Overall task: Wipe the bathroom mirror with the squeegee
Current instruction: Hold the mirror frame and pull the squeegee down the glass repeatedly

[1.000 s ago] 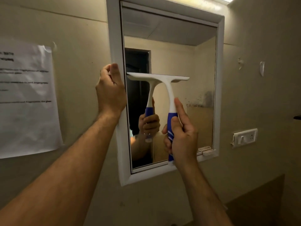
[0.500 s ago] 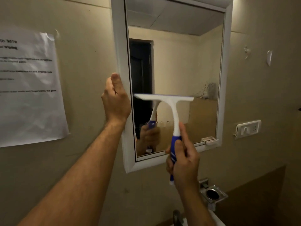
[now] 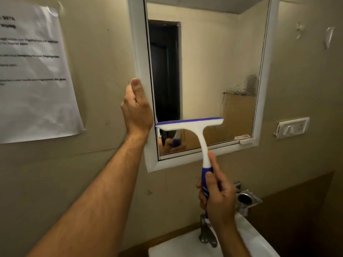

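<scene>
The white-framed mirror [image 3: 267, 52] hangs on the beige wall. My right hand [image 3: 217, 199] grips the blue handle of a white squeegee [image 3: 194, 127], index finger stretched along the neck. The blue-edged blade lies level across the lower left part of the glass. My left hand [image 3: 136, 110] grips the mirror's left frame edge, thumb pointing up. A grey smudged patch [image 3: 246, 86] shows on the glass at the right. My right hand's reflection appears low in the mirror.
A white sink [image 3: 256, 242] with a metal tap [image 3: 206, 232] sits below the mirror. A chrome holder [image 3: 246, 200] is fixed to the wall at right, beneath a switch plate [image 3: 293, 127]. A printed paper sheet [image 3: 33, 71] hangs at left.
The squeegee has slid down the glass from mid-height to near the bottom. My right hand dropped with it, below the frame. The view tilted down, revealing the sink.
</scene>
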